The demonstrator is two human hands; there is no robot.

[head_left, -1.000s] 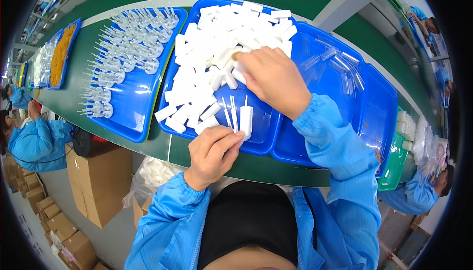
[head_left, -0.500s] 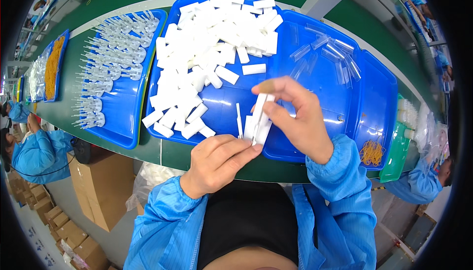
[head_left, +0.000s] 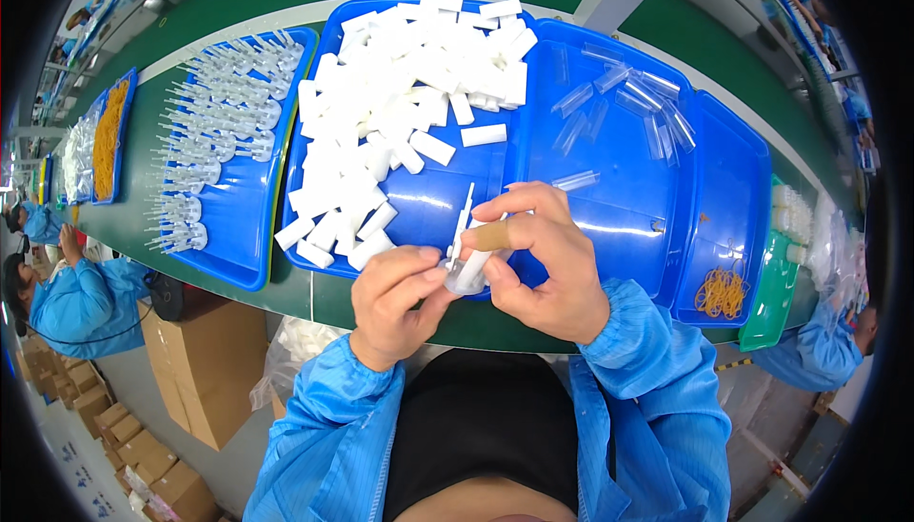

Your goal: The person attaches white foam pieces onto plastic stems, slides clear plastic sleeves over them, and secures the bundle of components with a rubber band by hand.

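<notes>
In front of my body, both hands meet over the near edge of the blue trays. My left hand (head_left: pixel 392 305) pinches the near left side of a small translucent white plastic part (head_left: pixel 464 277) with a thin upright stem (head_left: pixel 464 222). Closed round the other side of the same part is my right hand (head_left: pixel 552 260), which has a tan covering on one finger. A white piece stands in the part beside the stem, partly hidden by the right fingers. Just beyond that hand, a clear tube (head_left: pixel 577 180) lies in a blue tray.
White blocks (head_left: pixel 433 147) are heaped in the middle blue tray (head_left: pixel 438 200). On the left, a tray (head_left: pixel 238 236) holds rows of stemmed plastic parts (head_left: pixel 224 93). Clear tubes (head_left: pixel 657 98) and yellow rubber bands (head_left: pixel 721 291) lie to the right, near a green tray (head_left: pixel 764 317).
The held part has shifted slightly left and turned, so its round base now shows. My right hand has moved down and left, and its fingers now reach round the white piece.
</notes>
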